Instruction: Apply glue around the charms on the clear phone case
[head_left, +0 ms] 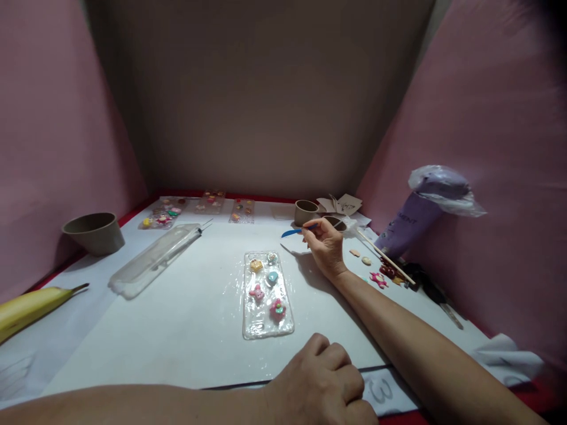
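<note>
My right hand (325,242) is closed in a pinch on a small blue plastic knife (291,233), its blade pointing left above the white work surface (177,336). Below and left of it lies a clear phone case (261,319), glossy and coated with a transparent layer. Small charms are set on the case: a yellow one (256,265), a blue one (272,277), a pink animal (256,292) and a pink flower (278,309), among others. Near the front edge, my left hand (323,381) rests with its fingers curled under, holding nothing that shows; its palm is hidden.
Decorated cases (243,211) lie at the back. A long clear package (155,260), an oval pot (95,233) and a banana (38,307) are leftward. To the right are a small pot (306,211), loose charms (378,280), a stick (385,257), a purple bag (411,218) and tweezers (452,316).
</note>
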The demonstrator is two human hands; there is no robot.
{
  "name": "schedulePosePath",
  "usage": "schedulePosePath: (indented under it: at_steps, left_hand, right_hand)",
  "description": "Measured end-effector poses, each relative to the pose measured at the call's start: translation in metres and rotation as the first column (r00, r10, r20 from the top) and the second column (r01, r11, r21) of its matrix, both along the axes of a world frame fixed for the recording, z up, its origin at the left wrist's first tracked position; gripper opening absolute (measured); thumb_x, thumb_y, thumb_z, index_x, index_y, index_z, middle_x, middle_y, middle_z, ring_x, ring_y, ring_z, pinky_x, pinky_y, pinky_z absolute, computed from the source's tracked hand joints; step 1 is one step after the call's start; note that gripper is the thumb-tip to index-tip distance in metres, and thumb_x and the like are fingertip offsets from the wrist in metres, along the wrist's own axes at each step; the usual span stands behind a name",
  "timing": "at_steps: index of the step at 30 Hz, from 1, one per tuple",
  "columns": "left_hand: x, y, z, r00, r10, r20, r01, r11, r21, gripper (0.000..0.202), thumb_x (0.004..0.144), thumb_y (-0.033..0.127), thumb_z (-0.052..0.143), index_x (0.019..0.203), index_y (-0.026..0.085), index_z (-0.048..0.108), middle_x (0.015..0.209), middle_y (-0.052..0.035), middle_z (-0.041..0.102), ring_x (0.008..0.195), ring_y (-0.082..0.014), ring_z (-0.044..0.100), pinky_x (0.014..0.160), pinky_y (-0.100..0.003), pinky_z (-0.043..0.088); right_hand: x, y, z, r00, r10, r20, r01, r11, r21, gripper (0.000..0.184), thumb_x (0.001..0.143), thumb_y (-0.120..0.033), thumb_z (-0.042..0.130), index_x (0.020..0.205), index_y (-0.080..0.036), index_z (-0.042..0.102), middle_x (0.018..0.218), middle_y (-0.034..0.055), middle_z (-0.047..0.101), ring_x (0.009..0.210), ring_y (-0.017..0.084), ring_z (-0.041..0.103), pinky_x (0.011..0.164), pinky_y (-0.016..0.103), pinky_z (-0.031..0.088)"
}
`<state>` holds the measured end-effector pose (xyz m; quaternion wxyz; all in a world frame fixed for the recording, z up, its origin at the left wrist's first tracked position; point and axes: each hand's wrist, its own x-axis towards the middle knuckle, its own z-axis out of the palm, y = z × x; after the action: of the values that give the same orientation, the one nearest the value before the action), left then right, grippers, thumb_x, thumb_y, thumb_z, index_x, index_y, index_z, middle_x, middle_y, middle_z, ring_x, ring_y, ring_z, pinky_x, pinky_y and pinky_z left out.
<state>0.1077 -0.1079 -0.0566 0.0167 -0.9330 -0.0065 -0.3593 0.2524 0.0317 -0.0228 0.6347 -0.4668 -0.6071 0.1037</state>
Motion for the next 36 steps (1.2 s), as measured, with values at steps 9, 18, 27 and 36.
schedulePosePath:
  at_steps: [9,18,27,36]
  left_hand:
    - [0.0001,-0.0003,0.0014,1.000,0.015,0.025,-0.015,1.000,0.010,0.031,0.081,0.022,0.070,0.069,0.017,0.042,0.065,0.0027,0.048,0.068,-0.0153,0.044,0.062,-0.029,0.026]
    - [-0.0006,-0.0009,0.0018,0.999,0.020,-0.033,-0.020,1.000,0.000,0.031,0.083,0.023,0.068,0.070,0.017,0.040,0.066,0.0027,0.048,0.068,-0.0151,0.044,0.062,-0.029,0.026]
    - [-0.0006,-0.0003,0.0027,1.000,0.023,0.012,-0.023,1.000,0.007,0.031,0.082,0.023,0.068,0.068,0.017,0.041,0.065,0.0027,0.047,0.067,-0.0147,0.041,0.062,-0.029,0.025]
    - [-0.0014,-0.0015,0.0052,1.000,0.020,0.024,-0.020,1.000,-0.006,0.030,0.079,0.021,0.070,0.067,0.016,0.044,0.065,0.0022,0.047,0.067,-0.0152,0.042,0.063,-0.029,0.026]
  right_hand:
    - [-0.0001,-0.0002,0.0004,1.000,0.003,-0.004,-0.002,1.000,0.003,0.008,0.075,-0.024,0.062,0.081,-0.019,0.059,0.060,-0.0018,0.060,0.054,0.012,0.055,0.051,0.024,0.043]
    - [0.0000,0.0011,-0.0004,1.000,0.004,-0.003,-0.004,1.000,0.004,0.007,0.076,-0.023,0.061,0.081,-0.019,0.059,0.060,-0.0024,0.059,0.055,0.012,0.055,0.052,0.024,0.044]
    - [-0.0009,-0.0016,0.0020,1.000,0.003,0.007,-0.004,1.000,0.002,0.007,0.076,-0.024,0.061,0.081,-0.019,0.059,0.060,-0.0022,0.060,0.055,0.012,0.057,0.051,0.024,0.044]
    - [-0.0001,0.0005,0.0003,1.000,0.005,0.018,-0.005,1.000,0.008,0.008,0.076,-0.024,0.061,0.081,-0.019,0.059,0.060,-0.0022,0.061,0.054,0.012,0.056,0.052,0.024,0.045]
